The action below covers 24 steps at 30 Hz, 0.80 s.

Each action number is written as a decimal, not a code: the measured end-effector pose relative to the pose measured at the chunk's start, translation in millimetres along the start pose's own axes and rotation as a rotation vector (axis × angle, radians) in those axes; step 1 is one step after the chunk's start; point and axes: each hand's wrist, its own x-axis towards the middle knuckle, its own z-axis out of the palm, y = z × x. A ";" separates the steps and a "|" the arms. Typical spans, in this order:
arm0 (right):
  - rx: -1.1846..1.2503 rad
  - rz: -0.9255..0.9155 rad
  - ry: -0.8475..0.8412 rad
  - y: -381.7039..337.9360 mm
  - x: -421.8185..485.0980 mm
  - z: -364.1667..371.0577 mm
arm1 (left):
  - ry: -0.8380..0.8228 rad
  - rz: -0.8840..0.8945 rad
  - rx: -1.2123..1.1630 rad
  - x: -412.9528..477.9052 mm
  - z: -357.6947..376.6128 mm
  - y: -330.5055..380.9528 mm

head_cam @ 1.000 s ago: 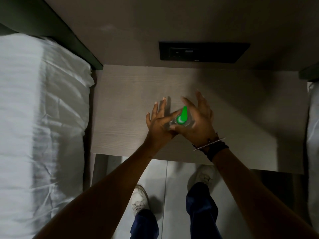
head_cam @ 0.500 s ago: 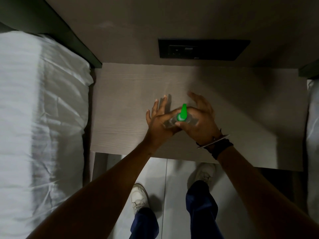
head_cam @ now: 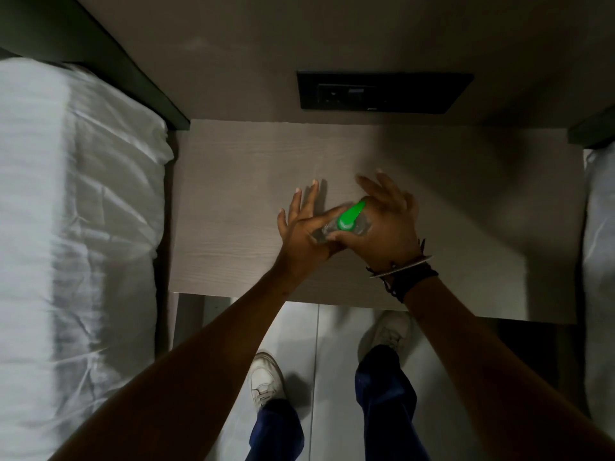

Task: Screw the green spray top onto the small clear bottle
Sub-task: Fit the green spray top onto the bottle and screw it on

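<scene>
spray top: the green spray top sits on the neck of the bottle, nozzle pointing away and to the right, held between both hands above the middle of the counter
bottle: the small clear bottle is mostly hidden; only a glint of its shoulder shows under the green part
left hand: the left hand pinches the bottle with thumb and forefinger, likely to stop it turning; its other fingers are spread wide and free
right hand: the right hand wraps the top from the right side, thumb below it, outer fingers loose, a grip that suits twisting; how far the thread has gone I cannot tell
counter: a pale wood-grain counter, bare where it shows
room: dim; a dark socket panel on the wall behind, a bed with white sheets to the left, a pale tiled floor and white shoes below
</scene>
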 end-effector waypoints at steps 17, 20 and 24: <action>0.262 0.088 0.058 0.5 -11.6 6.8 | -0.030 -0.001 -0.046 2.6 -8.2 3.9; 0.193 0.075 0.136 -4.8 -12.9 7.0 | -0.047 -0.023 -0.034 3.7 -7.3 3.8; 0.000 0.144 0.216 -14.4 -18.0 18.2 | -0.049 0.004 -0.047 4.3 -11.1 3.7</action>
